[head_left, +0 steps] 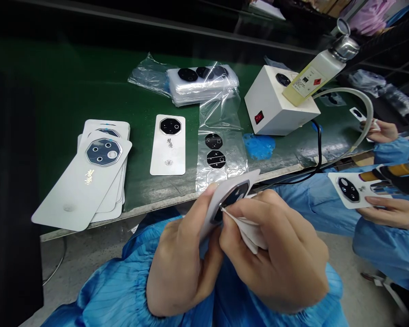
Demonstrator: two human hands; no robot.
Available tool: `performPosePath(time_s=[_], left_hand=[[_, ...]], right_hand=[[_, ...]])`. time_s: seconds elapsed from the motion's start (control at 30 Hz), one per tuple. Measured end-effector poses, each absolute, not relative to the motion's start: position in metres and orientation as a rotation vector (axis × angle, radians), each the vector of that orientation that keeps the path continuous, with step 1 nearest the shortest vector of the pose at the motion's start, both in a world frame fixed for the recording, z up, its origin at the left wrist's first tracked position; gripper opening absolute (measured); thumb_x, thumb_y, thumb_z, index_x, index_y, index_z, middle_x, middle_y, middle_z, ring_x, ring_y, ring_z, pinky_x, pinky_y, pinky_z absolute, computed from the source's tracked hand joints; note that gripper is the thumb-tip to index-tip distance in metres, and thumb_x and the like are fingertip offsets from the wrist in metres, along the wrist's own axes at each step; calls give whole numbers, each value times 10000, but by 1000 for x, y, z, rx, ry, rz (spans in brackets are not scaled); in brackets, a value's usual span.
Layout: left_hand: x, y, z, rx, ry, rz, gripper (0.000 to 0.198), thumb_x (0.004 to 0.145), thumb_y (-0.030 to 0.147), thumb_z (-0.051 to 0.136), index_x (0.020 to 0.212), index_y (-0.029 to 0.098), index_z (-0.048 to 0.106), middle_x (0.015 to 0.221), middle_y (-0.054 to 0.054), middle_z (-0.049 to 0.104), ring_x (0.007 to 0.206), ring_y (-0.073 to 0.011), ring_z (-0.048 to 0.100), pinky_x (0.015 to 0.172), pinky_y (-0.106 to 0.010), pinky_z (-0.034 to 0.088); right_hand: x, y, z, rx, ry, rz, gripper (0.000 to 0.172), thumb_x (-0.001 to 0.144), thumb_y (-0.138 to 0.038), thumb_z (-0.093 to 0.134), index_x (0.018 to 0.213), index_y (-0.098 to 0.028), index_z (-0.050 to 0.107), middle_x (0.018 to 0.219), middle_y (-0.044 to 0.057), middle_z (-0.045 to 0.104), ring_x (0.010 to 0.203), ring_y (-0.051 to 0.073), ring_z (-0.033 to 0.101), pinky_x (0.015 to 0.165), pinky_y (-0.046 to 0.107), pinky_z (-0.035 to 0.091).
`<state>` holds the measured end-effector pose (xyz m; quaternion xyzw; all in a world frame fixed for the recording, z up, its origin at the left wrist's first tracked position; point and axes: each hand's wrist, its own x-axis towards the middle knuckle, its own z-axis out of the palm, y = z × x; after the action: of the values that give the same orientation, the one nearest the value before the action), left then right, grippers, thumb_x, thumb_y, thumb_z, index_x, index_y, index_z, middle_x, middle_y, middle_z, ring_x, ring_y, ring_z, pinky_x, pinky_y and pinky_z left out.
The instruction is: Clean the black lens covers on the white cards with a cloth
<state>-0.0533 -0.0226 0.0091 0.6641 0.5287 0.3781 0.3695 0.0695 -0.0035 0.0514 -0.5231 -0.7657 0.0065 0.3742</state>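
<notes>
Left hand [180,263] closes round a thin, smooth white rectangular panel [218,197], tilted before a green-topped bench [138,145], its glossy dark camera plate [238,193] facing right | right hand [279,245] pinches a creased white wipe [250,231], tip at that plate | beyond, I see crinkled clear plastic film [221,122] and loosely stacked white panels [78,190].

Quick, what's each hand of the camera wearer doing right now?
Left hand: closed, holding a thin white panel with a dark camera window.
Right hand: closed, pinching a folded white cloth-like wipe at that window.
</notes>
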Motion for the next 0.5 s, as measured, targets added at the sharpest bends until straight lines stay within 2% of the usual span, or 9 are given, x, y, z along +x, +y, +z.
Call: performPosePath(time_s=[0.1, 0.17, 0.4, 0.5], left_hand=[[-53, -19, 7, 1846, 1259, 1063, 524, 787, 118, 514, 1282, 206, 366, 1113, -59, 669, 697, -171, 662, 619, -287, 516], [-53, -15, 4, 1946, 1211, 1102, 574, 781, 90, 534, 1310, 215, 349, 1067, -40, 691, 643, -154, 652, 565, -260, 497], [-55, -13, 2, 2070, 1233, 1074, 793, 807, 70, 532, 1425, 324, 104, 1187, -19, 646, 608, -146, 654, 542, -264, 493], [-55, -14, 1, 2066, 1225, 1082, 877, 796, 48, 526, 1433, 344, 0, 1176, -12, 651, 603, -148, 651, 546, -269, 492]], right_hand=[[69, -4, 50, -1361, -1939, -4, 86, 757, -102, 580, 734, -180, 550, 560, -29, 498, 477, 78, 421, 440, 248, 325], [69, -4, 49, -1370, -1948, -7, 75, 764, -112, 577, 741, -180, 553, 564, -32, 483, 474, 76, 398, 443, 250, 320], [71, -3, 49, -1376, -1994, 0, 91, 769, -99, 544, 717, -173, 545, 566, -23, 488, 492, 85, 392, 447, 255, 316], [70, -2, 48, -1381, -2008, -43, 102, 762, -87, 548, 694, -163, 546, 568, -13, 509, 495, 88, 409, 450, 261, 319]])
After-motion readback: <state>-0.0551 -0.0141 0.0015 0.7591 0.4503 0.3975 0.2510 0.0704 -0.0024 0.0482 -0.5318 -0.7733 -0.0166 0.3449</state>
